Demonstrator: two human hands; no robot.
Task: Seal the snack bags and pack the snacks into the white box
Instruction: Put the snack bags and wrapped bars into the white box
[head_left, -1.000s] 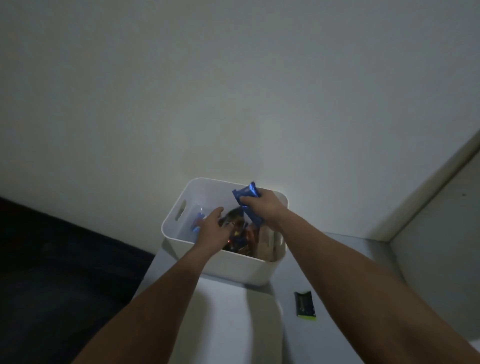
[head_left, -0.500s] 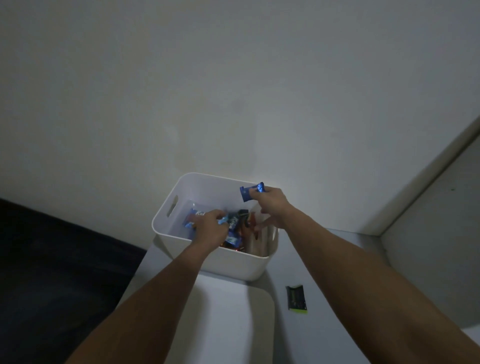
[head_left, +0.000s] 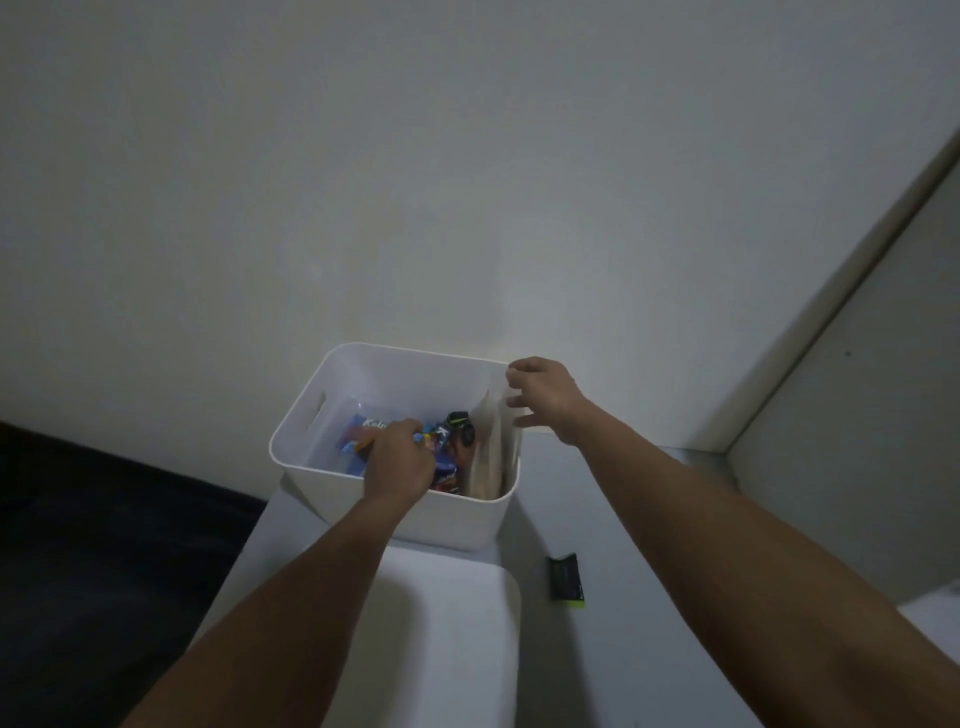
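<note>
The white box (head_left: 332, 384) stands on the table against the wall. Inside lie several snack packets: a blue one (head_left: 358, 431), a dark one with a green edge (head_left: 460, 421), and a pale bag (head_left: 488, 457) upright along the right wall. My left hand (head_left: 400, 460) reaches into the box, its fingers curled down onto the blue packets in the middle. My right hand (head_left: 545, 397) hovers at the box's far right corner with its fingers spread and nothing in it; the fingertips are at the rim.
A small black packet with a green edge (head_left: 566, 584) lies on the table right of the box. A white rounded panel (head_left: 447, 634) lies in front of the box. A dark floor area (head_left: 104, 545) is at left, and a wall corner at right.
The blue packet my right hand held above the box is gone from it, and that hand now has its fingers spread at the rim. My left hand stays among the packets.
</note>
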